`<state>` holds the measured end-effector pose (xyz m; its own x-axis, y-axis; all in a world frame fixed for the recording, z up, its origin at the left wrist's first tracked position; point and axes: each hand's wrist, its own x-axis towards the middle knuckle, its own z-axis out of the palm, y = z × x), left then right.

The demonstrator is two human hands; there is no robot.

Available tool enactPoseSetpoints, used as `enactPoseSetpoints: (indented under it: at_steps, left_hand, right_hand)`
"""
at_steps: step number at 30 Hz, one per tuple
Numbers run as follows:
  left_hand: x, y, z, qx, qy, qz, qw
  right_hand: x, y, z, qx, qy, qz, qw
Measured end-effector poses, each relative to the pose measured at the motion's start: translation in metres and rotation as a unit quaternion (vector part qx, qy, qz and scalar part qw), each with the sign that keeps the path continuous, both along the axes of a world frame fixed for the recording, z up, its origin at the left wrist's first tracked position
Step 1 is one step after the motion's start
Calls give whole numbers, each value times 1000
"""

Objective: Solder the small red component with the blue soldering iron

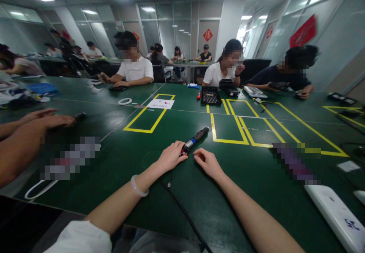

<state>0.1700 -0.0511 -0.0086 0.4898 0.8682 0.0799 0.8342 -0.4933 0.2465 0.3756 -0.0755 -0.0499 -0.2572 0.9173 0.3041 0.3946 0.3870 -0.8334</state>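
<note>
An electric screwdriver (pixel 195 140) with a black body, a silver and blue band and a thin bit lies tilted, its bit aimed up and to the right. My left hand (pixel 172 156) is closed round its rear end, the thumb along the near side. Just right of that, my right hand (pixel 209 163) hovers close to the table with curled fingers pinched toward the thumb. It stays apart from the screwdriver, and whatever its fingertips hold is hidden. From beneath my left hand a black cable (pixel 182 209) runs toward the near edge.
Yellow tape outlines (pixel 229 142) mark the green table (pixel 159 211). A black tray (pixel 211 95) stands across from me. At right lies a white power strip (pixel 336 215); at left, a pixelated item with a white strap (pixel 40 190) near a co-worker's hands (pixel 54 119). Other people sit opposite.
</note>
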Motion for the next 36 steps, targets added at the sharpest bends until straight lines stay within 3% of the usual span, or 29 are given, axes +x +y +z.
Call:
enactPoseSetpoints:
  at_steps: [5,16,20,23,28,36]
  left_hand:
    - [-45,7,0,-8,7,42,999]
    - [-188,47,-12,-41,28,197,979]
    - [-226,60,-8,-39,49,236,970]
    - [-232,57,0,-1,107,268,957]
    - [-204,37,8,93,183,292,934]
    - [-184,38,22,69,126,352,925]
  right_hand:
    - [0,1,1,-3,-9,2,1000]
    - [1,1,0,11,-31,7,999]
    - [1,2,-2,10,-34,11,999]
    - [1,3,-4,11,-35,12,999]
    - [2,1,-2,6,-37,16,999]
    - [0,1,1,-10,-36,18,999]
